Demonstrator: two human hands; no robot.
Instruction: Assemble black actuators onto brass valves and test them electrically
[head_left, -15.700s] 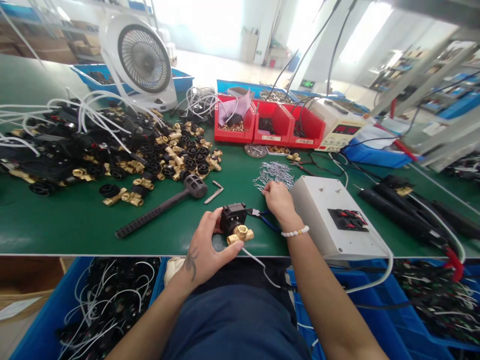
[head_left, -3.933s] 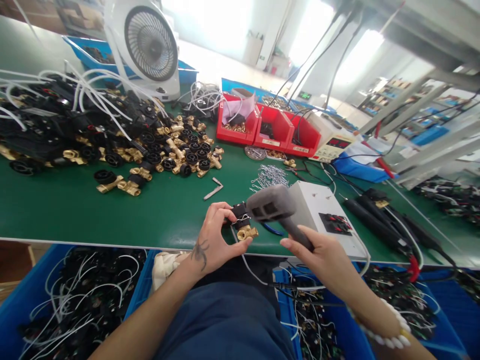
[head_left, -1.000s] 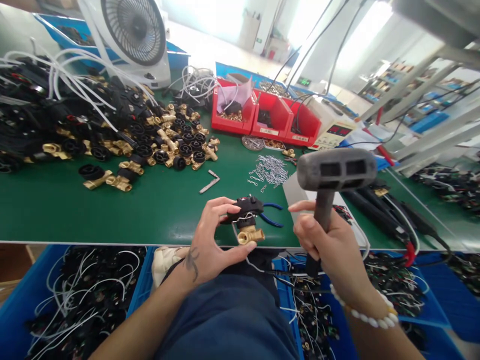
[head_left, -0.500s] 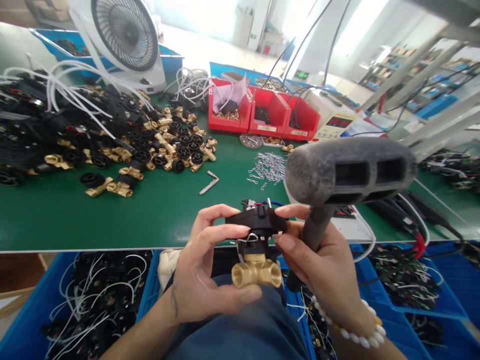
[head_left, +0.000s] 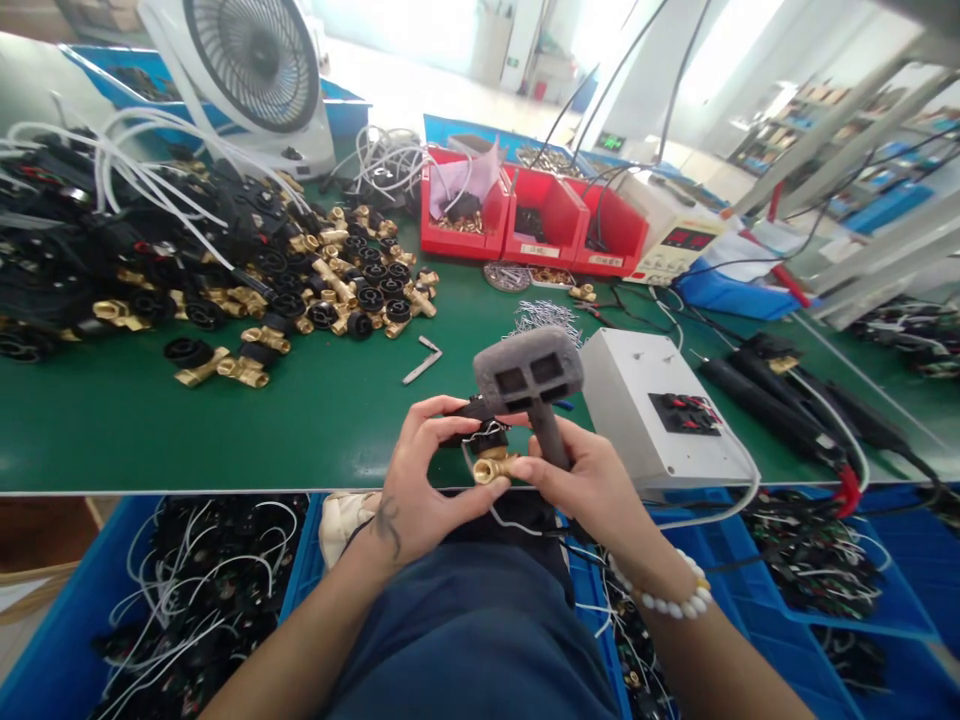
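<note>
My left hand is closed around a brass valve with a black housing on top, at the bench's front edge. A bent wire clip sits across the black neck above the brass body. My right hand grips a grey mallet by its handle, and its thumb and fingers also touch the valve's right side. The mallet's head stands up in front of the black housing and hides part of it. A pile of loose wire clips lies behind the mallet head.
Brass valves with black caps are heaped at the left, near a white fan. Red bins stand at the back. A white box is right of my hands. Blue crates are below the bench; a hex key lies on it.
Both hands have moved up and away from me with the valve and mallet. The valve has turned so one brass port faces me. The white box is now uncovered.
</note>
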